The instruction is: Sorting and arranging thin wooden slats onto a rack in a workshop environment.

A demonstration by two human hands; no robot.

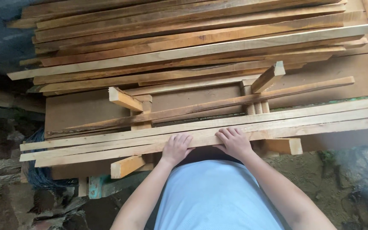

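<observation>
A flat brown sheet of smooth board (184, 102) serves as the work surface, set over rough grey ground littered with stones and scraps. Beyond the hands, at the far side of the sheet, lies a big stack of long, rough-sawn wooden laths (184, 47) in reddish-brown and pale tones, too many to count cleanly.

Right under the hands run three long pale wooden strips (320, 117), laid side by side, square-edged and freshly cut. The left hand (176, 148) rests palm down on the nearest strip, fingers together and curled lightly over its top. The right hand (234, 142) sits just beside it on the same strip, fingers likewise close together and bent over the edge. Neither hand pinches anything; both press flat.

The strips lie across two short pale wooden crosspieces: one (126, 166) pokes out just left of the left hand, the other (283, 146) just right of the right hand. A little past the fingertips, one darker thin lath (218, 103) lies aslant across the frame. Below the left forearm stands a teal-painted wooden leg (94, 186), with a tangle of blue cord (39, 174) further left.
</observation>
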